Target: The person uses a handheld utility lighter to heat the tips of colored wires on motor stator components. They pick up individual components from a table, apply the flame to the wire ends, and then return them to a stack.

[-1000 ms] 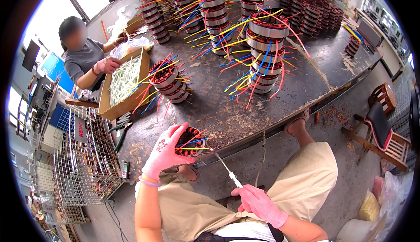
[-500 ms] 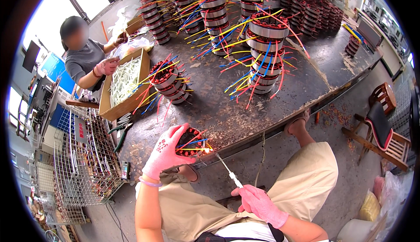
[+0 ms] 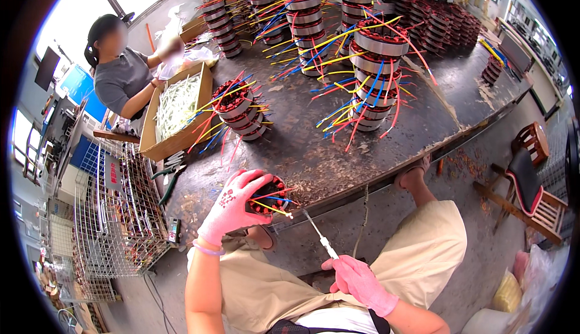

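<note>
My left hand (image 3: pixel 232 204), in a pink glove, is closed around a motor stator (image 3: pixel 279 186) at the table's front edge. Red, blue and yellow wires (image 3: pixel 272 208) stick out of the stator toward the right. A small bright spot shows at the yellow wire's end. My right hand (image 3: pixel 362 282), also gloved in pink, grips a slim tool with a white handle (image 3: pixel 328 247) and a thin metal shaft. The shaft points up and left, its tip a little right of the wire ends and apparently apart from them. My left palm is hidden.
Stacked stators (image 3: pixel 377 80) with long wires stand across the dark table (image 3: pixel 302 165). A shorter stack (image 3: pixel 237 113) is nearer. At left are a cardboard box (image 3: pixel 172 143) of white sleeves, pliers (image 3: pixel 171 186), a wire cage (image 3: pixel 118 231) and another person (image 3: pixel 124 71). A chair (image 3: pixel 528 189) stands right.
The orange glow at the wire ends has shrunk to a small white spot. The tool's tip sits slightly farther right. The other person's hand has moved from above the box toward the plastic bag.
</note>
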Motion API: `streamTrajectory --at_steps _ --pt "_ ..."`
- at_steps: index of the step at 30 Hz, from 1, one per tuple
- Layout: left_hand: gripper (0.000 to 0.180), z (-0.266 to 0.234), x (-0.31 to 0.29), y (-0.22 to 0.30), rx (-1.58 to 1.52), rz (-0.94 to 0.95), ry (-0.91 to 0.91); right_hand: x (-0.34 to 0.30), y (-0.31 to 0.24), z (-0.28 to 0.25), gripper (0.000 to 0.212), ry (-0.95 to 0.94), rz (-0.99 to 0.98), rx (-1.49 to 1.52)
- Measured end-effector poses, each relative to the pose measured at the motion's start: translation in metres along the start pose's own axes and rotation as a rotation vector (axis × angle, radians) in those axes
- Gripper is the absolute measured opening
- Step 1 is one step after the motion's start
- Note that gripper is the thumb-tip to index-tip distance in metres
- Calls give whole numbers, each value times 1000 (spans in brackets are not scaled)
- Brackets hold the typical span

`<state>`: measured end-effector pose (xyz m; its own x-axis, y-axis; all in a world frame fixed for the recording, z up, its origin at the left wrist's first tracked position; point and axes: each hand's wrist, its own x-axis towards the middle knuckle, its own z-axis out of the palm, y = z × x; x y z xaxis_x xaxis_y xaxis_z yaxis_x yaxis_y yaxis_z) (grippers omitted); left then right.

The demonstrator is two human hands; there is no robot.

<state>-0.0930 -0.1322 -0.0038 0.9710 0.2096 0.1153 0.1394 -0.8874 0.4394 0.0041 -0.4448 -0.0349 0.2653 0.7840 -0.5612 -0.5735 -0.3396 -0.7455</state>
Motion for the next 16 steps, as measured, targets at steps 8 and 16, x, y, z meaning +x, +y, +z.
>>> streamTrajectory --at_steps 8,16 --pt "92 2 0 2 -49 -32 25 -1 -1 3 36 -10 -5 1" --pt "92 2 -2 -2 -49 -28 22 0 0 2 35 -20 6 3"
